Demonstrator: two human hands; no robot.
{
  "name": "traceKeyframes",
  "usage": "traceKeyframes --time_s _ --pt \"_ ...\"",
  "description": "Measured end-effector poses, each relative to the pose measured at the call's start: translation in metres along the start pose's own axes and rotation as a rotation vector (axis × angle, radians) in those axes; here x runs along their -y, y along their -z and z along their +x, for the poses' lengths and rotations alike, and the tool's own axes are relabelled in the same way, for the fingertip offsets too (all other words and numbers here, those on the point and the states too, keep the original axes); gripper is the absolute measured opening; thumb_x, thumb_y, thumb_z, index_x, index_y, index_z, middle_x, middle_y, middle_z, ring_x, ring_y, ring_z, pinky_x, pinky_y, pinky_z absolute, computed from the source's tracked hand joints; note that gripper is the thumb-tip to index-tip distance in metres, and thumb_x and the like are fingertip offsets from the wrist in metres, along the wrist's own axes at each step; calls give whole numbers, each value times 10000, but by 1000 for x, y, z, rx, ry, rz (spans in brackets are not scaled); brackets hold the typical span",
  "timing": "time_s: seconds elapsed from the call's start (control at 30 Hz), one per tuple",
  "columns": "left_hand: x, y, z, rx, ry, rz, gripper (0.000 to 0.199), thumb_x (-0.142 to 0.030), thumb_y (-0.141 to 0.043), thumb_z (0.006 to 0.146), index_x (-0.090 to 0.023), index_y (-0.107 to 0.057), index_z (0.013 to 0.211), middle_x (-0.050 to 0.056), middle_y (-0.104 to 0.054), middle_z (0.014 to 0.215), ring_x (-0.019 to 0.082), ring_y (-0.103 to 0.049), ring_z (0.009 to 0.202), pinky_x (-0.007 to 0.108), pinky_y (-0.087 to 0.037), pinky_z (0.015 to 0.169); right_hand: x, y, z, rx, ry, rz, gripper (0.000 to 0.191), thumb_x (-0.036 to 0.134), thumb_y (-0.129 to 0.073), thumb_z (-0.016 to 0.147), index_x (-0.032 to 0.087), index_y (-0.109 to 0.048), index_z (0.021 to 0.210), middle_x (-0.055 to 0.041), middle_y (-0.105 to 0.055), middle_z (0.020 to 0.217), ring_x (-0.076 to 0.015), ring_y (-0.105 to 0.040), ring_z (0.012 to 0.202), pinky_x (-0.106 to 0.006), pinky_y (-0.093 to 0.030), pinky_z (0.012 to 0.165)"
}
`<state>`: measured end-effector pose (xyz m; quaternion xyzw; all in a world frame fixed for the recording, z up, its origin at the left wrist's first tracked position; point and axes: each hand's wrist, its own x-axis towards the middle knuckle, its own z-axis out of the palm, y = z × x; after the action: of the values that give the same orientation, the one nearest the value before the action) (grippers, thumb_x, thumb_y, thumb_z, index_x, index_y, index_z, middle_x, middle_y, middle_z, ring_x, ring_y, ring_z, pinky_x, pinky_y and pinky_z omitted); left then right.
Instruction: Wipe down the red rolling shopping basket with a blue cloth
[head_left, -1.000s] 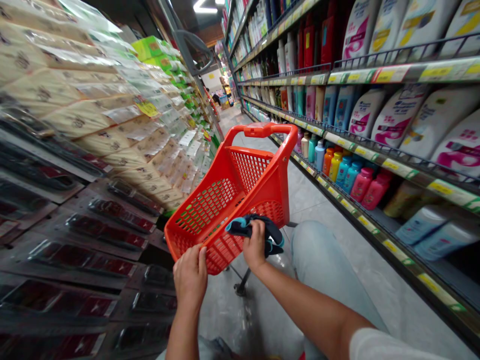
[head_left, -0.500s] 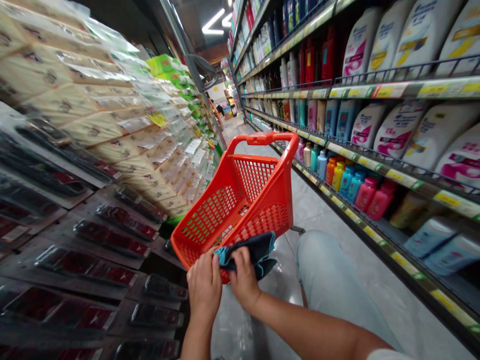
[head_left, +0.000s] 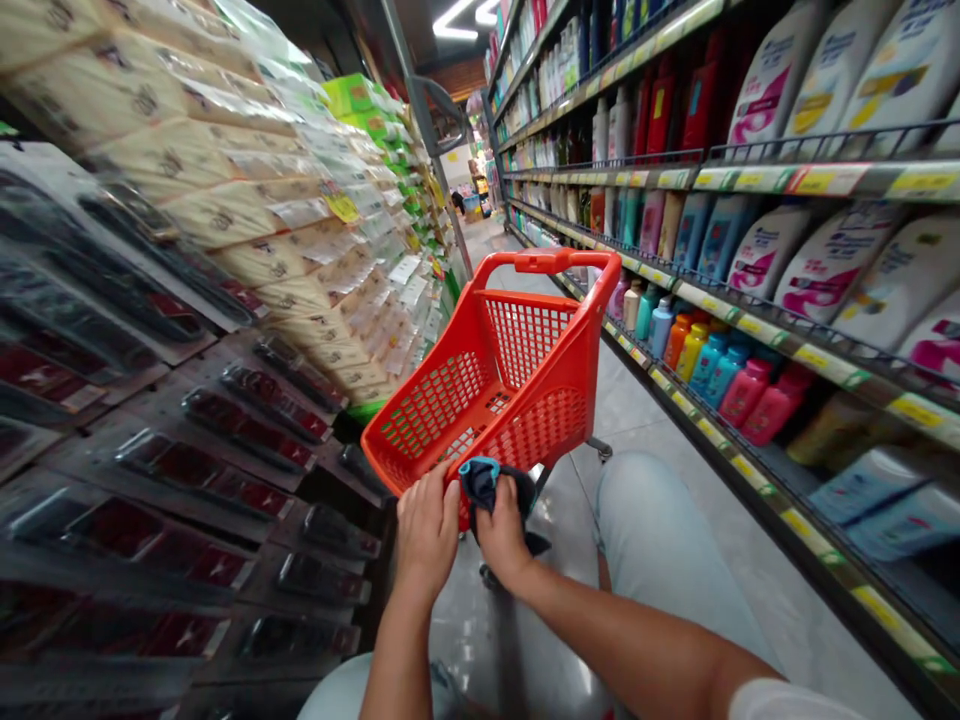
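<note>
A supermarket aisle (head_left: 495,235) is stretching away ahead of the red trolley basket (head_left: 517,400). To the basket's right, a long shelving unit (head_left: 757,310) is holding large white bottles (head_left: 832,265), with smaller pink bottles (head_left: 765,405) on a lower shelf nearer the basket. Their pink and blue lettering is too blurred to read, and so are the yellow shelf labels (head_left: 922,183). To the basket's left, stacked cream packs (head_left: 225,215) are rising above rows of dark blister packs (head_left: 225,450), their tags also unreadable. A light-blue jeans leg (head_left: 660,530) is showing just to the right of the basket's near end. The left hand (head_left: 427,535) is gripping the basket's near rim, its fingers curled and clenched there. The right hand (head_left: 504,535) is at the same rim, its fingers grasping a dark cloth (head_left: 495,490) with a teal edge. The cloth is bunching against the rim, just above the basket's near corner.
</note>
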<state>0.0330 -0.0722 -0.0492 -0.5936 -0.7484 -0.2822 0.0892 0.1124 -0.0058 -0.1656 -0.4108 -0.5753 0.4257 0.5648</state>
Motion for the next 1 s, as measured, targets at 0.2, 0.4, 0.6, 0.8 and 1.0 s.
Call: traceKeyframes --time_s 0.2,0.4,0.6,0.8,1.0 --pt "9 5 -7 -1 -13 -37 425 -404 -346 1028 -206 -578 1324 112 -694 1254 236 -626 1191 510 -425 1119 12 25 32 -42 -229 117 287 207 -528 767 205 -586 1049 -70 -701 1005 -228 -660 960 -420 -523 946" --pt "-4 4 -20 -5 -42 -64 422 -354 -358 1037 -232 -538 1398 95 -672 1339 221 -613 1262 534 -389 1182 43 26 27 21 -150 137 300 352 -608 822 210 -596 1086 -78 -712 1028 -241 -666 955 -400 -523 919" --pt "2 13 -33 -31 -109 -36 401 -286 -423 1025 -240 -527 1410 90 -636 1407 236 -553 1362 546 -417 1172 70 65 83 -162 4 30 225 353 -536 888 186 -597 1025 -77 -645 972 -233 -609 931 -418 -496 938" --pt "8 7 -25 -111 -219 -54 234 -282 -564 972 -237 -687 1165 59 -742 1139 230 -663 1157 530 -453 1141 95 85 104 45 306 -211 254 173 -522 863 190 -655 1079 -90 -583 1091 -217 -603 1017 -370 -511 968" --pt "6 3 -23 -155 -240 -110 211 -320 -555 978 -251 -714 1099 44 -735 1068 221 -664 1080 477 -498 1087 99 77 70 538 495 -403 490 25 -494 772 220 -650 1194 -60 -552 1146 -173 -627 946 -286 -545 889"
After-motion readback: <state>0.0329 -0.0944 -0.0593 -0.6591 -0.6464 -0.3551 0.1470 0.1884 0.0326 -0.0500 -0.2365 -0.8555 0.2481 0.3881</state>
